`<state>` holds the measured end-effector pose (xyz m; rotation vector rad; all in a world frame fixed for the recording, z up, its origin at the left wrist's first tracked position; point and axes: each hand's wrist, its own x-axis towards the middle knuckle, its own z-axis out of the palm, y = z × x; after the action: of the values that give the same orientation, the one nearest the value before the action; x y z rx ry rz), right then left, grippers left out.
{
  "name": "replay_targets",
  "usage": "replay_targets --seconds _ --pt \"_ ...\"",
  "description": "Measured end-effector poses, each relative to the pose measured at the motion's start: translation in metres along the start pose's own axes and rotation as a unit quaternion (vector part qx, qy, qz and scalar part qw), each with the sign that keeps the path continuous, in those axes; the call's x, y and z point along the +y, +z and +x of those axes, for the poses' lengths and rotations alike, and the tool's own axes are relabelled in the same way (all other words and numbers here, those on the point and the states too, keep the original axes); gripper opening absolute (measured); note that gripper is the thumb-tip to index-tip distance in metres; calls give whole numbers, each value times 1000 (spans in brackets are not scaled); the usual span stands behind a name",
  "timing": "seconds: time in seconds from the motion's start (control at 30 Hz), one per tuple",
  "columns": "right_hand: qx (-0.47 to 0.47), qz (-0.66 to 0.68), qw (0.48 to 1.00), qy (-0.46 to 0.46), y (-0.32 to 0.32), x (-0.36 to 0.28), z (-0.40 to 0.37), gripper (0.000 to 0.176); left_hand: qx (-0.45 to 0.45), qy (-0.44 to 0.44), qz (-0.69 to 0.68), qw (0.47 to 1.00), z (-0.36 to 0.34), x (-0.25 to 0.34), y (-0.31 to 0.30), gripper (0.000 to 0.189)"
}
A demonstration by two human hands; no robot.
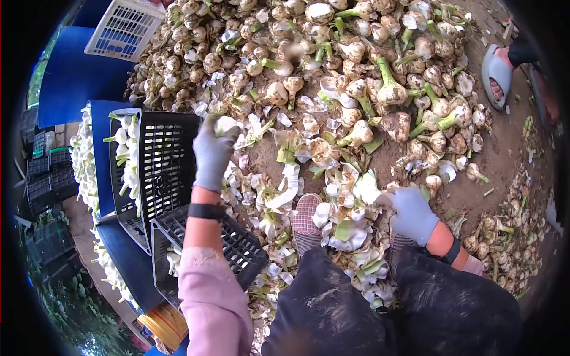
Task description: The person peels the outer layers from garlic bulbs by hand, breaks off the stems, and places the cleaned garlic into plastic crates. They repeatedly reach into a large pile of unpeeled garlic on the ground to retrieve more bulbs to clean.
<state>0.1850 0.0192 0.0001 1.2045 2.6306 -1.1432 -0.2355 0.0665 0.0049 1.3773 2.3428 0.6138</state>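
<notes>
My left hand (212,155), in a pale grey glove, is closed around a peeled white garlic bulb (227,124). It is beside a black slatted crate (169,157) that holds cleaned bulbs with green stems. My right hand (414,218), gloved alike, hangs low above my right shoe with its fingers curled together. Some brownish, skin-like material (385,204) shows at its fingertips, too indistinct to name surely. Between the hands, a pile of peeled garlic skins (350,234) covers the ground around my checked left shoe (306,215).
A large heap of soil-stained garlic bulbs (356,95) spreads ahead. A second black crate (228,243) leans beside my left arm. White cleaned garlic (86,160) lies beyond the blue sheeting (104,172). Another person's sandalled foot (497,77) is at right; a white crate (124,29) stands top left.
</notes>
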Motion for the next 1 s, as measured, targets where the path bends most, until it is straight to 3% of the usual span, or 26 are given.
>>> replay_targets --seconds 0.03,0.07,0.1,0.13,0.2,0.27,0.3,0.33,0.37,0.4,0.43,0.47,0.5,0.53,0.6,0.63,0.67,0.7,0.73,0.77,0.8,0.83,0.87,0.93,0.97,1.0 --pt "19 0 1000 3 -5 -4 0 31 42 6 37 998 -6 22 -33 50" --pt "13 3 1000 1 1 2 0 33 94 93 74 988 -6 20 -66 48" --pt "36 -22 999 27 7 4 -2 34 120 72 35 989 4 8 -100 48" --pt "71 15 997 8 7 2 1 40 192 117 148 963 13 -5 -135 48" --pt "88 -11 996 26 8 -1 15 49 229 25 215 949 30 -44 -204 49" --pt "116 -18 993 1 17 7 41 52 319 41 184 929 8 5 -202 48" --pt "102 -75 992 10 32 11 51 51 255 64 50 964 4 5 -195 47" --pt "36 -51 998 13 36 2 52 49 180 84 -89 976 5 6 -179 46" --pt "-104 -90 991 2 43 -4 52 49 84 76 -196 974 -3 20 -143 45" --pt "-137 -78 987 -34 59 -13 37 52 -3 69 -167 984 -13 40 -109 47" --pt "-322 -58 943 -58 60 -25 28 49 -65 187 -79 977 -7 26 -68 49" --pt "-425 150 892 -44 50 -33 10 44 -125 57 -182 974 -26 50 -29 51" --pt "-539 334 772 -49 80 -22 -9 39 -157 134 -104 973 -25 39 10 55" --pt "-585 349 729 -71 77 -13 -16 39 -202 116 18 972 -35 43 38 59" --pt "-391 290 873 20 22 -1 -27 35 -206 236 143 939 -58 13 99 63" --pt "-220 202 953 45 3 12 -38 31 -301 138 233 914 -81 41 104 63" --pt "-37 103 992 68 -13 26 -51 28 -246 192 211 926 -109 46 112 61" --pt "25 -30 993 114 -27 37 -62 28 -358 137 248 890 -129 75 105 58" --pt "89 -162 970 156 -36 46 -70 28 -412 205 243 854 -156 82 102 56" --pt "91 -159 971 154 -33 57 -75 28 -481 258 217 809 -180 92 97 60" --pt "136 -241 956 101 -22 71 -77 28 -596 276 150 739 -193 86 102 55" --pt "180 -320 929 44 -14 82 -77 28 -658 303 -15 689 -189 91 100 47" --pt "178 -316 931 39 -11 92 -75 28 -735 139 -57 661 -176 110 93 42" --pt "127 -226 963 70 -11 99 -66 34 -636 24 -205 744 -157 118 88 41" --pt "51 -152 972 175 -23 92 -62 36 -536 71 -205 816 -150 123 90 42" --pt "51 -148 973 172 -15 87 -55 36 -429 117 -202 873 -148 128 91 44"
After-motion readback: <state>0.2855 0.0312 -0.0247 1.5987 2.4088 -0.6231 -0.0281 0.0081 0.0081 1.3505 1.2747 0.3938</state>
